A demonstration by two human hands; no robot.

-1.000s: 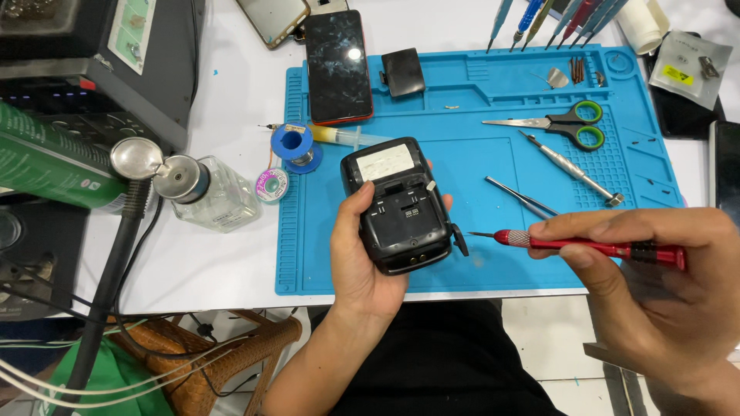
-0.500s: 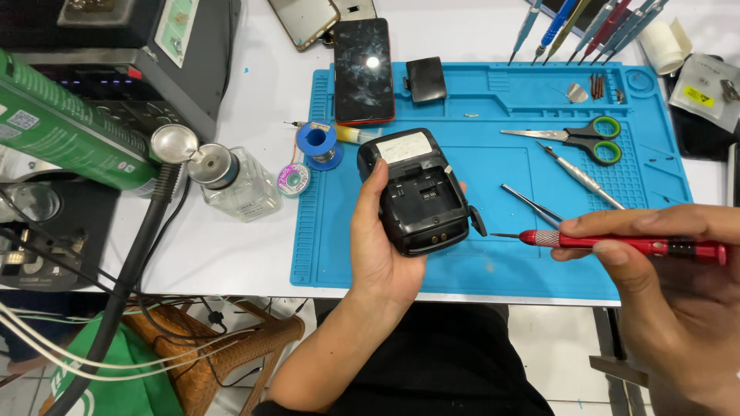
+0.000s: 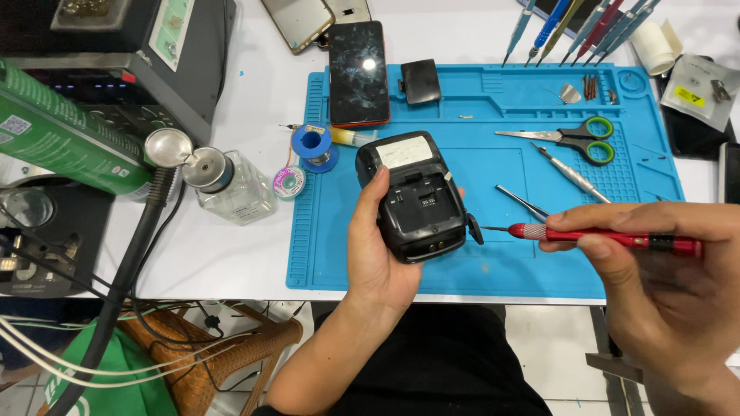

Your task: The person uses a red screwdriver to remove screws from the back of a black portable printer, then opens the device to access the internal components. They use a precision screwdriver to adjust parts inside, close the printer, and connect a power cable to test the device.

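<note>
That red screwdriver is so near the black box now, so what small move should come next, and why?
Probably a short slide left, to seat the red screwdriver against the black device. Its tip hangs just off the device's right edge, not yet touching. The left hand holds the device, and the right hand has its grip on the handle.

Left side of black device (image 3: pixel 420 199) hidden under left hand (image 3: pixel 376 250). Screwdriver (image 3: pixel 609 236) shaft partly covered by right hand (image 3: pixel 663 296) fingers. Tool handles (image 3: pixel 570 23) beyond right hand cut off at top edge.

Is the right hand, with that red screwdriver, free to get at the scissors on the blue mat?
Probably yes: the scissors lie uncovered just beyond the right hand, though its fingers already grip the red screwdriver.
</note>
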